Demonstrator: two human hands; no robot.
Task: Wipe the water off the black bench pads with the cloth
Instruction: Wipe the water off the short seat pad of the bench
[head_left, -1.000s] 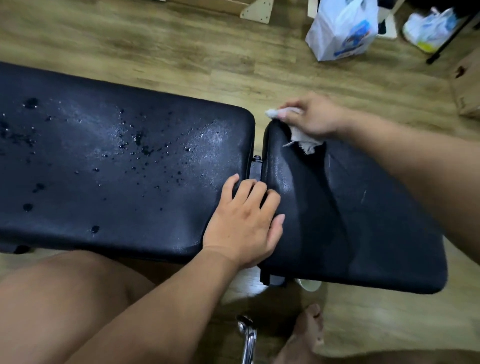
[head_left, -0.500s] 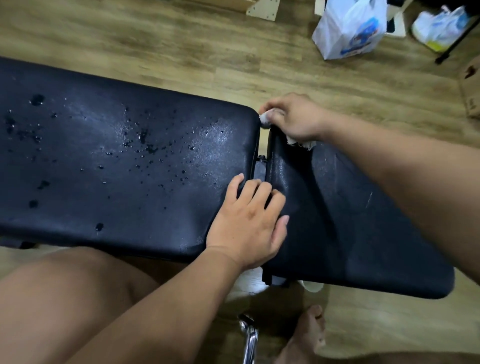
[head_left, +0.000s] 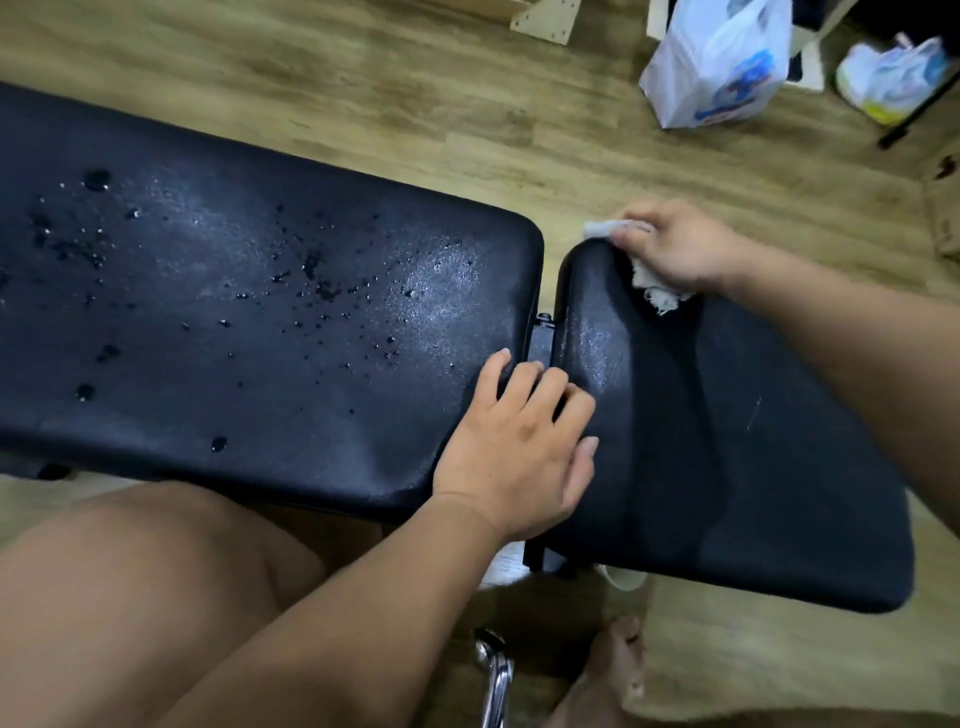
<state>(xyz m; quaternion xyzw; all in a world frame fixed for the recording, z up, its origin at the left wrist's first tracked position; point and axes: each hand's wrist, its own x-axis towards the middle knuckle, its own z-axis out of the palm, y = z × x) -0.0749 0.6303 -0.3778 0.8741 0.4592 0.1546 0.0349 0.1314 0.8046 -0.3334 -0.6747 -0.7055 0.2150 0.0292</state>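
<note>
Nearest, the left hand (head_left: 519, 447) lies flat and empty, bridging both black bench pads (head_left: 260, 322). Beyond it, the right hand (head_left: 675, 249) clenches the cloth (head_left: 657, 293) at the smaller pad's far corner; droplets left of the hands need firm, overlapping strokes.

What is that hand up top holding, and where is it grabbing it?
The right hand clutches the white cloth around its bunched middle; both ends stick out.
</note>
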